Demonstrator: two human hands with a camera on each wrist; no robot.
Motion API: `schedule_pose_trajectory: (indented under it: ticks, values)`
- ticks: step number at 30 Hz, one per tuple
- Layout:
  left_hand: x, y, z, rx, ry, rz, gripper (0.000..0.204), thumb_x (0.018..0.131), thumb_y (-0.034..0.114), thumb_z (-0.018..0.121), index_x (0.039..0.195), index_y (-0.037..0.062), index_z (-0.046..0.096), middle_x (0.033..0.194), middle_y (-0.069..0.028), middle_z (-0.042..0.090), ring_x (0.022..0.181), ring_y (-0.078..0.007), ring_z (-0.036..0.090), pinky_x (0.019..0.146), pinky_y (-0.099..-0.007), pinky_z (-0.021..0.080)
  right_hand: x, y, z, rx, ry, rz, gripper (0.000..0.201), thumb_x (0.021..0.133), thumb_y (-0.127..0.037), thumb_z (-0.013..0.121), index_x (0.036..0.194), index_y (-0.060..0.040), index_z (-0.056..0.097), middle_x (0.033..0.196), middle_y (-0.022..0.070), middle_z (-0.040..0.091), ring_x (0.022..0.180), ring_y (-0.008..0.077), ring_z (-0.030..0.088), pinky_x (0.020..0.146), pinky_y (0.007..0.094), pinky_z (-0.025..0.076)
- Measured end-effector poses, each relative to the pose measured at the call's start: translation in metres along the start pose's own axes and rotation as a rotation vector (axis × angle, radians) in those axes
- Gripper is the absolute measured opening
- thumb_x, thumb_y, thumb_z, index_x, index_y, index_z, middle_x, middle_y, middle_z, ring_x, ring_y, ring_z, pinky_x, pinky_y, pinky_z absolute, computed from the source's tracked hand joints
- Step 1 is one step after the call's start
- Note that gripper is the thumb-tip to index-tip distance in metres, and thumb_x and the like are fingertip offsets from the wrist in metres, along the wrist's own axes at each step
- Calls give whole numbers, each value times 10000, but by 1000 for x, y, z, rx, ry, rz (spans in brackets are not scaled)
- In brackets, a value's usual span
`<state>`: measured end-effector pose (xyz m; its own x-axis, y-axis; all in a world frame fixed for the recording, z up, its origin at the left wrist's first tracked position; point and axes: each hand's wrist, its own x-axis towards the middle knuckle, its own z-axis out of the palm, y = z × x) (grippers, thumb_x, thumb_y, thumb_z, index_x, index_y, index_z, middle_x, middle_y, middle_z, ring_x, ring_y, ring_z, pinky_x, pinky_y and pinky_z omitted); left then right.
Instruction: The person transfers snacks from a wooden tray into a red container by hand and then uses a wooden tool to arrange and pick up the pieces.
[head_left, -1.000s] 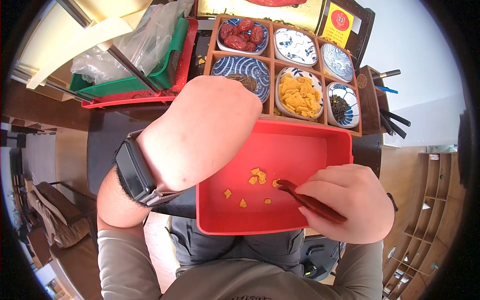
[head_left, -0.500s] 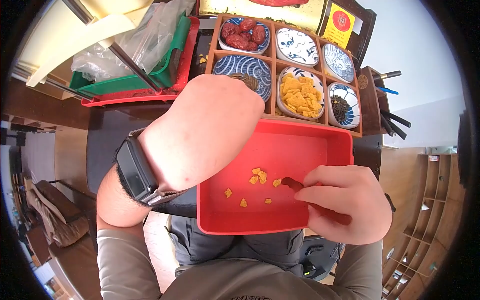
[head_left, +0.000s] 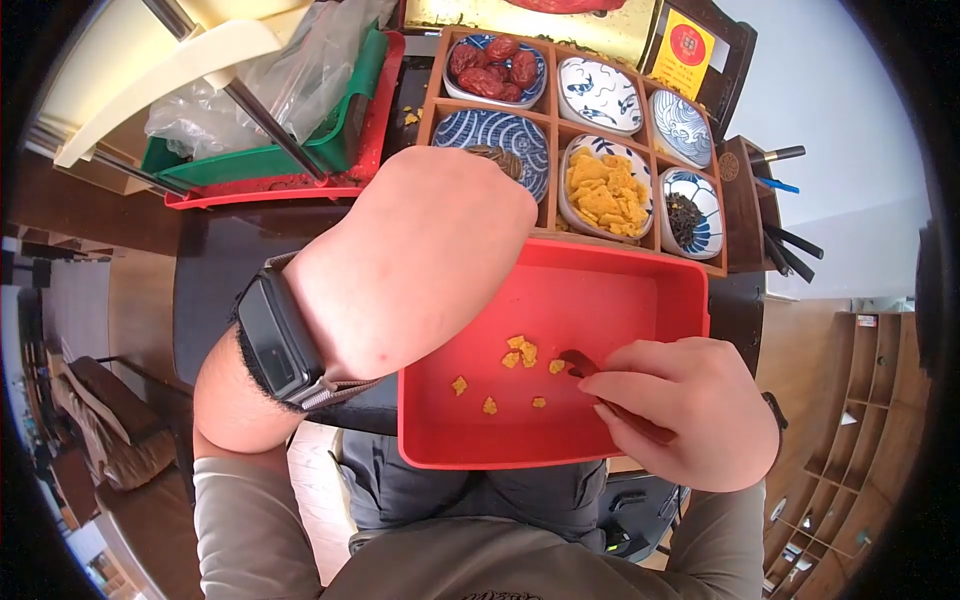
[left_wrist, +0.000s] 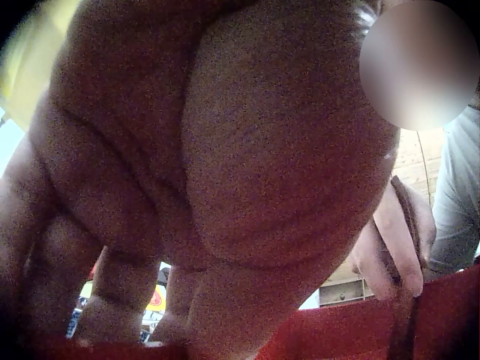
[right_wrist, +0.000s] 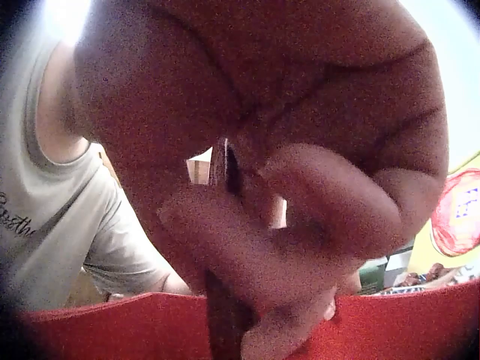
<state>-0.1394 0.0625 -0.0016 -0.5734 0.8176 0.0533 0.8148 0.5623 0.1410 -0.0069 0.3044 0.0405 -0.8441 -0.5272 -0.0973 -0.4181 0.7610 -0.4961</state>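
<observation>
My right hand [head_left: 690, 415] grips dark reddish-brown wooden tweezers [head_left: 576, 362], thumb and fingers around their arms. The tips are inside the red bin [head_left: 600, 290], right beside a small yellow flake [head_left: 556, 367]. Several more yellow flakes [head_left: 520, 350] are scattered over the bin floor. My left hand [head_left: 430, 250], with a watch on its wrist, hangs at the bin's far left corner. From the head its fingers are hidden; the left wrist view shows the palm [left_wrist: 277, 150] with fingers extended down to the red rim.
Behind the bin stands a wooden compartment tray [head_left: 555, 150] with patterned dishes of red dates [head_left: 492, 70], yellow flakes [head_left: 607, 192] and dark leaves [head_left: 684, 216]. A green tray [head_left: 250, 175] with plastic bags is at left, a pen holder [head_left: 742, 205] at right.
My right hand's fingers have shifted on the tweezers, first covering more of them and now gripping nearer their middle. The left hand and the flakes stay almost in place.
</observation>
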Motion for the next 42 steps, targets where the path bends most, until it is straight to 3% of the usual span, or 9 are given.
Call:
schedule_pose_trajectory:
  ticks: [13,16,29,34,42]
  values:
    - [0,2,-3,6,-41,-22,112,927,123,668,962,44,739,899,-168,721,932,-402,713,834,-513,564,2,-2,-1,-7,-53,6,199,904,-126,807,1091,-61,780,937,102,750,759,319,748,683,435,603]
    - [0,1,-2,6,-34,-16,110,925,118,665,963,45,738,898,-167,720,931,-403,712,832,-514,565,2,-3,0,-33,-47,22,210,859,-91,854,1064,-77,813,968,82,787,753,286,762,645,376,587]
    - [-1,0,0,-7,3,-3,112,909,108,654,945,42,737,888,-167,718,921,-403,714,821,-512,570,4,-2,-2,-23,-43,-4,234,846,-102,874,1064,-57,801,974,91,783,828,297,768,690,383,606]
    - [1,0,-1,3,-1,-7,110,905,110,656,918,41,740,866,-175,718,896,-407,721,803,-512,578,1,-2,-6,23,63,-24,207,878,-92,837,1064,-39,764,937,93,736,829,304,743,712,412,608]
    - [0,-1,0,-24,58,24,109,891,89,651,907,42,748,844,-182,725,885,-413,729,795,-517,584,-9,12,-29,222,333,-30,301,784,29,791,1083,22,763,934,181,745,799,348,734,725,380,583]
